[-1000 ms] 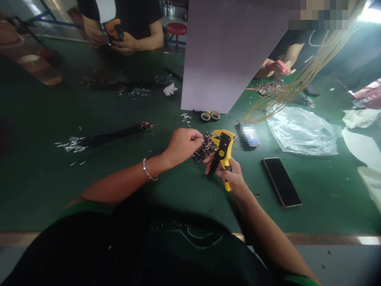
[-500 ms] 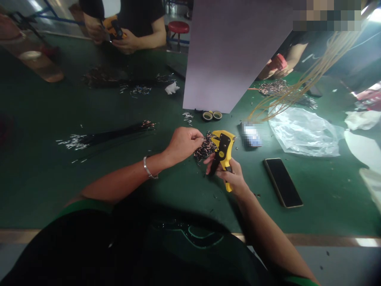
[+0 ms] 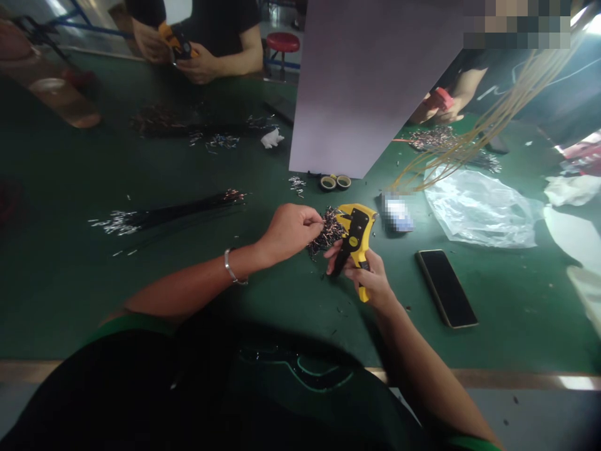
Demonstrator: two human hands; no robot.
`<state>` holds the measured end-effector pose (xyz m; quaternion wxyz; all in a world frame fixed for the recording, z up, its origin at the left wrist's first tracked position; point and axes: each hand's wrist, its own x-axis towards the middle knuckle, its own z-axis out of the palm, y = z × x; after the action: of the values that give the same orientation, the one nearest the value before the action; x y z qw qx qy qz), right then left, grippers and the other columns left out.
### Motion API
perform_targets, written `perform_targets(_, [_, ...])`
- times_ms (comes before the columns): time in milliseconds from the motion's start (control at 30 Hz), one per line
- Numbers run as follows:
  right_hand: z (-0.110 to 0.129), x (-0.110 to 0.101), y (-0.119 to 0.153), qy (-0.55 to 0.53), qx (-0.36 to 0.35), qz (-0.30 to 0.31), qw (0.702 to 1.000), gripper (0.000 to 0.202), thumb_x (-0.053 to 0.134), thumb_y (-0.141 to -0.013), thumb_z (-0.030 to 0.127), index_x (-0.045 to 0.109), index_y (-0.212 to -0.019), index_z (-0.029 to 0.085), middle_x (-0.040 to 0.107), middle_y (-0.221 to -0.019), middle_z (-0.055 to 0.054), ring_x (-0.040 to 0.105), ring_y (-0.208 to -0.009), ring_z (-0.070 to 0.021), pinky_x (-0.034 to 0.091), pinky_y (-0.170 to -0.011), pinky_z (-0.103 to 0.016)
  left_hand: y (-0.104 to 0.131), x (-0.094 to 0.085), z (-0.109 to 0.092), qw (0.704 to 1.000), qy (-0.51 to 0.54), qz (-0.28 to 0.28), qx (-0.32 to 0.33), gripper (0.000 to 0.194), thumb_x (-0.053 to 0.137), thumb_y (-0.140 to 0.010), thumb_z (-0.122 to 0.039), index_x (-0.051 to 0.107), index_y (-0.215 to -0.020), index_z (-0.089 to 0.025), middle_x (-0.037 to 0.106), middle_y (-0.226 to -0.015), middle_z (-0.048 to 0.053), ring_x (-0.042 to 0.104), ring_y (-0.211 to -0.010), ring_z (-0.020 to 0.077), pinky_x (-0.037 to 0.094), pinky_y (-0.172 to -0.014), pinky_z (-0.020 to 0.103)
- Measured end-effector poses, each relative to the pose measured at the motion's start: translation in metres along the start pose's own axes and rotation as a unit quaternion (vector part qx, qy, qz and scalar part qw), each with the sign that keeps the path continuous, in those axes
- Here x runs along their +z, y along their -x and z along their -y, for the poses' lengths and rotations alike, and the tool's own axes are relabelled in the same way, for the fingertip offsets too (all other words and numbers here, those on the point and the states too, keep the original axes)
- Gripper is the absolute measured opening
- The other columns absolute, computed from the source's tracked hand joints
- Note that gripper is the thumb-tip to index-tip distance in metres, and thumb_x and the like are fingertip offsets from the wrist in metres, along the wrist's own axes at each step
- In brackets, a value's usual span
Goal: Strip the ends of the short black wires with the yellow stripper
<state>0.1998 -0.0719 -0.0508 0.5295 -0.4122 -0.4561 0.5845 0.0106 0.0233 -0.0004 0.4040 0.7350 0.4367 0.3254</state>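
My right hand (image 3: 370, 272) is wrapped round the handles of a yellow and black wire stripper (image 3: 357, 235), its head pointing up and to the left. Just left of the tool my left hand (image 3: 293, 232) is pinched at the edge of a pile of short dark wires with copper ends (image 3: 328, 232); what its fingertips hold is too small to make out. Farther left, a long bundle of black wires (image 3: 178, 212) lies on the green table (image 3: 197, 341).
Two tape rolls (image 3: 335, 182) sit beyond the pile, below a pale upright panel (image 3: 361, 88). A phone (image 3: 447, 288), a small box (image 3: 397, 213) and a plastic bag (image 3: 483, 210) lie to the right. Two people work across the table.
The wire stripper and my right fingers have shifted slightly right, and its handles look a little wider apart. My left hand has moved slightly, still pinched.
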Motion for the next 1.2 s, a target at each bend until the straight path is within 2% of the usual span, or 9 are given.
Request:
perform_targets(200, [0.001,0.003,0.000,0.029,0.002,-0.014,0.999,0.042,0.065,-0.063,0.020,0.062,-0.105,0.020,0.073,-0.097,-0.009,0.065,-0.070,-0.0227,0.053,-0.065,-0.040,0.008,0.009,-0.001,1.000,-0.013,0.011,-0.004,0.018,0.055,-0.075,-0.020,0.071,-0.068,-0.016,0.063,-0.055,-0.001,0.051,-0.054,0.0095,0.037,-0.054,0.025])
perform_targets(400, [-0.002,0.004,0.002,0.071,-0.017,-0.024,0.997,0.042,0.068,-0.065,0.023,0.061,-0.107,0.020,0.072,-0.098,-0.008,0.066,-0.072,-0.0217,0.055,-0.069,-0.040,0.009,0.011,-0.003,0.999,0.012,0.031,-0.019,0.018,0.054,-0.075,-0.020,0.071,-0.069,-0.016,0.061,-0.054,-0.001,0.050,-0.053,0.0093,0.035,-0.052,0.026])
perform_targets(700, [0.001,0.014,0.008,0.187,-0.064,-0.038,0.980,0.027,0.064,-0.072,0.023,0.062,-0.099,0.020,0.069,-0.083,-0.003,0.062,-0.070,-0.0185,0.051,-0.064,-0.033,0.015,0.015,-0.007,0.993,0.077,0.086,-0.024,0.020,0.052,-0.076,-0.015,0.070,-0.068,-0.015,0.060,-0.055,-0.002,0.049,-0.052,0.0078,0.038,-0.051,0.022])
perform_targets(833, [-0.001,0.020,0.010,0.273,-0.095,-0.070,0.955,0.031,0.061,-0.070,0.018,0.060,-0.101,0.021,0.066,-0.081,-0.003,0.061,-0.070,-0.0193,0.054,-0.068,-0.036,0.015,0.010,-0.014,0.990,0.078,0.106,-0.039,0.020,0.054,-0.075,-0.013,0.074,-0.075,-0.015,0.063,-0.057,-0.002,0.052,-0.053,0.0082,0.040,-0.053,0.022])
perform_targets(933, [-0.008,0.019,0.012,0.348,-0.156,-0.096,0.919,0.046,0.062,-0.069,0.017,0.056,-0.115,0.022,0.068,-0.096,-0.008,0.065,-0.084,-0.0250,0.056,-0.080,-0.044,0.014,0.005,-0.020,0.986,0.088,0.124,-0.062,0.019,0.058,-0.075,-0.013,0.076,-0.079,-0.016,0.065,-0.060,-0.002,0.054,-0.056,0.0086,0.042,-0.054,0.021])
perform_targets(1033, [-0.015,0.018,0.012,0.395,-0.211,-0.111,0.887,0.060,0.062,-0.068,0.017,0.051,-0.127,0.021,0.067,-0.111,-0.013,0.066,-0.099,-0.0310,0.055,-0.089,-0.050,0.014,0.004,-0.021,0.984,0.099,0.131,-0.072,0.013,0.063,-0.072,-0.014,0.075,-0.072,-0.016,0.071,-0.067,-0.001,0.058,-0.061,0.0093,0.045,-0.057,0.021])
perform_targets(1100, [-0.017,0.017,0.012,0.407,-0.223,-0.113,0.879,0.063,0.061,-0.069,0.018,0.049,-0.130,0.022,0.066,-0.113,-0.013,0.066,-0.103,-0.0323,0.054,-0.092,-0.051,0.013,0.005,-0.020,0.981,0.112,0.135,-0.077,0.010,0.066,-0.071,-0.015,0.076,-0.073,-0.016,0.074,-0.074,0.000,0.062,-0.066,0.0109,0.049,-0.061,0.022])
perform_targets(1200, [-0.017,0.017,0.012,0.405,-0.214,-0.116,0.882,0.061,0.060,-0.069,0.020,0.050,-0.129,0.023,0.067,-0.110,-0.012,0.067,-0.102,-0.0320,0.054,-0.092,-0.051,0.013,0.006,-0.017,0.977,0.130,0.143,-0.087,0.010,0.070,-0.072,-0.019,0.078,-0.078,-0.017,0.077,-0.079,0.002,0.066,-0.071,0.0133,0.053,-0.066,0.024])
